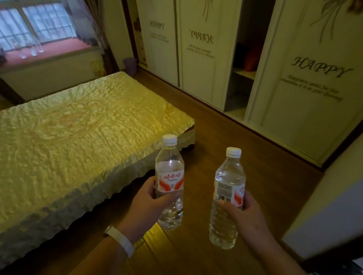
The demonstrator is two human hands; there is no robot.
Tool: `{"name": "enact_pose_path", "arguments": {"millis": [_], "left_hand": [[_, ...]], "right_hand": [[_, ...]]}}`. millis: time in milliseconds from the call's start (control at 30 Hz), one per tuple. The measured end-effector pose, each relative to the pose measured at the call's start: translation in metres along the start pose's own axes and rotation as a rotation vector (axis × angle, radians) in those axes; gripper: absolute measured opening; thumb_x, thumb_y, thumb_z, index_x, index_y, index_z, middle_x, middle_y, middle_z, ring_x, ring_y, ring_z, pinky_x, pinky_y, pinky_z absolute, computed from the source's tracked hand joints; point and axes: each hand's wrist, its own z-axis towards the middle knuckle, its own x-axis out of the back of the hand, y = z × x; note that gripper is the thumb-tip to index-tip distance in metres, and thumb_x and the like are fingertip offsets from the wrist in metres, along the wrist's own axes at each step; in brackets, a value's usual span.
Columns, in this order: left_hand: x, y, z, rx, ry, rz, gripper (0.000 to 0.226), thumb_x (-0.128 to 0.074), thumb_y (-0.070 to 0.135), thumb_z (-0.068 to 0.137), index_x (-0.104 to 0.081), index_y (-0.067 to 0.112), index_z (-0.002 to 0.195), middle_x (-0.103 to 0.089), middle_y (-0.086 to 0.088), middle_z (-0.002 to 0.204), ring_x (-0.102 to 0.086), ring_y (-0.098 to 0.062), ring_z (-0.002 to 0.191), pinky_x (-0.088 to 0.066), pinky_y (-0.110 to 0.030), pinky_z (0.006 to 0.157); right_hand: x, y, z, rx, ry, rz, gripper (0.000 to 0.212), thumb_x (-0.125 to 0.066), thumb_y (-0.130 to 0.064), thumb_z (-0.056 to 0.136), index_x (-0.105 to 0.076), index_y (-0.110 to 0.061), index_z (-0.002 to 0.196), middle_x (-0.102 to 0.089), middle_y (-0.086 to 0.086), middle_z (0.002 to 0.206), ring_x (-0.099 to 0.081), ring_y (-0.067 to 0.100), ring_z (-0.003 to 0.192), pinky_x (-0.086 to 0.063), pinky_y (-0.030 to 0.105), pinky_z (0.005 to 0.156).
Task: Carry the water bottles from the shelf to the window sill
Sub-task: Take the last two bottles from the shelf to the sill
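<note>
My left hand (148, 203) grips a clear water bottle (170, 172) with a white cap and a red and white label, held upright. My right hand (243, 214) grips a second, similar water bottle (228, 185), also upright, with its barcode facing me. Both bottles hang over the wooden floor in front of me. The reddish window sill (56, 52) lies far off at the upper left, below the window. Three blurred clear bottles (33, 49) stand on it.
A bed with a yellow satin cover (63, 137) fills the left side between me and the window. A wardrobe with sliding "HAPPY" doors (313, 80) lines the far wall, with one gap open. Wooden floor (233, 129) runs between bed and wardrobe. A small purple bin (130, 64) stands near the curtain.
</note>
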Motion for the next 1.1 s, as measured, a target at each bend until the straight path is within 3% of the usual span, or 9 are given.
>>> {"name": "enact_pose_path", "arguments": {"millis": [67,200,433,567,733,933,1100], "left_hand": [[-0.002,0.001,0.024,-0.014,-0.018,0.006,0.047,-0.087,0.05,0.063,-0.068,0.039,0.105,-0.077,0.004,0.106,-0.075,-0.015,0.095,-0.056,-0.028,0.073],[-0.003,-0.002,0.075,-0.01,-0.021,-0.008,0.048,-0.087,0.049,0.063,-0.068,0.038,0.106,-0.077,0.003,0.106,-0.075,-0.016,0.095,-0.057,-0.031,0.075],[0.01,-0.012,0.201,0.002,-0.087,-0.057,0.054,-0.088,0.064,0.054,-0.068,0.044,0.101,-0.077,0.007,0.104,-0.075,-0.013,0.093,-0.058,-0.023,0.068],[0.028,-0.003,0.286,0.003,-0.141,-0.102,0.055,-0.09,0.058,0.056,-0.069,0.041,0.104,-0.077,0.004,0.106,-0.075,-0.017,0.094,-0.06,-0.027,0.07],[0.043,0.022,0.374,-0.04,-0.181,-0.126,0.05,-0.091,0.05,0.06,-0.07,0.039,0.104,-0.078,0.004,0.103,-0.076,-0.016,0.091,-0.059,-0.02,0.066],[0.031,0.039,0.45,-0.062,-0.232,-0.104,0.041,-0.089,0.044,0.062,-0.071,0.041,0.099,-0.079,0.005,0.1,-0.076,-0.015,0.088,-0.058,-0.019,0.065],[0.002,0.043,0.508,-0.063,-0.262,-0.07,0.041,-0.088,0.044,0.061,-0.071,0.04,0.098,-0.079,0.005,0.099,-0.076,-0.013,0.088,-0.057,-0.019,0.067]], "right_hand": [[0.001,-0.003,0.021,-0.007,0.004,-0.012,0.034,-0.075,-0.027,0.082,-0.059,-0.037,0.11,-0.073,-0.006,0.103,-0.071,0.011,0.09,-0.054,0.028,0.07],[-0.005,-0.006,0.068,-0.011,0.03,-0.028,0.032,-0.074,-0.022,0.083,-0.057,-0.04,0.103,-0.07,-0.01,0.1,-0.07,0.007,0.084,-0.051,0.018,0.06],[-0.029,-0.016,0.178,-0.052,0.088,-0.113,0.036,-0.077,-0.026,0.081,-0.057,-0.035,0.109,-0.071,-0.008,0.102,-0.071,0.003,0.083,-0.053,0.014,0.056],[-0.046,-0.039,0.245,-0.056,0.142,-0.141,0.036,-0.077,-0.034,0.08,-0.055,-0.04,0.107,-0.069,-0.011,0.103,-0.07,0.002,0.084,-0.052,0.015,0.057],[-0.061,-0.07,0.313,-0.018,0.217,-0.168,0.037,-0.078,-0.035,0.078,-0.053,-0.043,0.105,-0.068,-0.011,0.105,-0.068,0.006,0.092,-0.052,0.018,0.065],[-0.052,-0.084,0.375,-0.011,0.298,-0.163,0.038,-0.078,-0.032,0.079,-0.055,-0.038,0.11,-0.068,-0.015,0.099,-0.067,-0.001,0.083,-0.048,0.011,0.053],[-0.026,-0.084,0.432,-0.018,0.313,-0.12,0.042,-0.079,-0.026,0.079,-0.058,-0.033,0.115,-0.07,-0.011,0.102,-0.069,0.0,0.084,-0.05,0.011,0.056]]}}
